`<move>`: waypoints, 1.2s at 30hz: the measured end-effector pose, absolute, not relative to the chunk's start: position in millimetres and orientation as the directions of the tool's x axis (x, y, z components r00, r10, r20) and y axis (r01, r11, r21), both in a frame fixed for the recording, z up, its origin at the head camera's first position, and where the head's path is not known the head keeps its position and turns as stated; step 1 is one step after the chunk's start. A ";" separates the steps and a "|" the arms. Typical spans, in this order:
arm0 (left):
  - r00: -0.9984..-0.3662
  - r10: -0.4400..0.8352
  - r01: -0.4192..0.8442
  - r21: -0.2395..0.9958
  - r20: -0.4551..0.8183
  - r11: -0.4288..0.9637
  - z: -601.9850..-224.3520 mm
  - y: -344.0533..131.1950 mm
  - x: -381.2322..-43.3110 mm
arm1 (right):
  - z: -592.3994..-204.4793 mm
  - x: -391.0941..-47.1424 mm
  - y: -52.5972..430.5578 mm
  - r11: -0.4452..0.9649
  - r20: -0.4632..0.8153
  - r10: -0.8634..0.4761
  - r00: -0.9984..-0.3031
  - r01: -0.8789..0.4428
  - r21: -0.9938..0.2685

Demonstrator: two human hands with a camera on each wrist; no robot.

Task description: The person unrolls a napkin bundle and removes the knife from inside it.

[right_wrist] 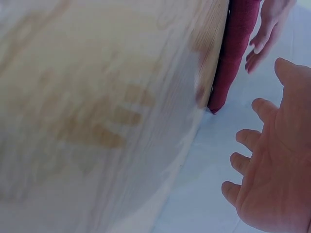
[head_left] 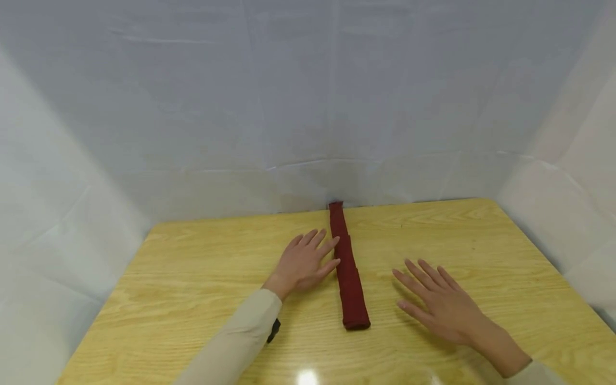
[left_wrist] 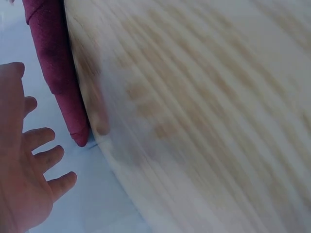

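A long dark red roll of cloth (head_left: 350,286) lies on the wooden table, running from the back edge toward the front. Just left of it is my left hand (head_left: 300,264), palm down with fingers spread; its fingertips come up to the roll's left side, and whether they touch it I cannot tell. To the right, my right hand (head_left: 445,307) hovers above the wood with its fingers straight and apart, holding nothing. The left wrist view shows the cloth roll (left_wrist: 53,58) beyond the thumb. In the right wrist view the cloth roll (right_wrist: 233,48) appears past the right fingers.
The light wooden table (head_left: 202,272) has rounded back corners. A pale grey sheet (head_left: 298,107) hangs right behind its back edge, and white sheets stand along both sides. Something small and black (head_left: 273,330) shows by the left sleeve.
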State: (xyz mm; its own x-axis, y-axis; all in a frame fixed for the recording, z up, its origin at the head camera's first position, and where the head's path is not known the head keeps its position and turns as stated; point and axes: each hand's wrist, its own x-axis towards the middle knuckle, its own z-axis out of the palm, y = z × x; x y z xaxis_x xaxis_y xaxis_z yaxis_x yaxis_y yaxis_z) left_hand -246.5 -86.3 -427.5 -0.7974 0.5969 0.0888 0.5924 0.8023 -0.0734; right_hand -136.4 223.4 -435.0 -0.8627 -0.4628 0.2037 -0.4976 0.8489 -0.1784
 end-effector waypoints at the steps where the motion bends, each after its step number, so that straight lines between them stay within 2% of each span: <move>1: -0.796 0.599 0.595 -0.069 0.088 0.801 -428.3 -85.0 -247.9 | -435.0 -136.3 223.1 0.848 0.204 -0.463 -0.863 -0.498 -0.181; 25: -0.784 0.619 0.616 -0.060 0.041 0.785 -439.2 -59.8 -265.5 | -440.4 -136.6 218.2 0.849 0.215 -0.466 -0.858 -0.502 -0.165; 36: -0.773 0.633 0.634 -0.070 -0.041 0.770 -441.0 -55.9 -272.2 | -440.1 -135.9 215.8 0.849 0.206 -0.466 -0.860 -0.500 -0.169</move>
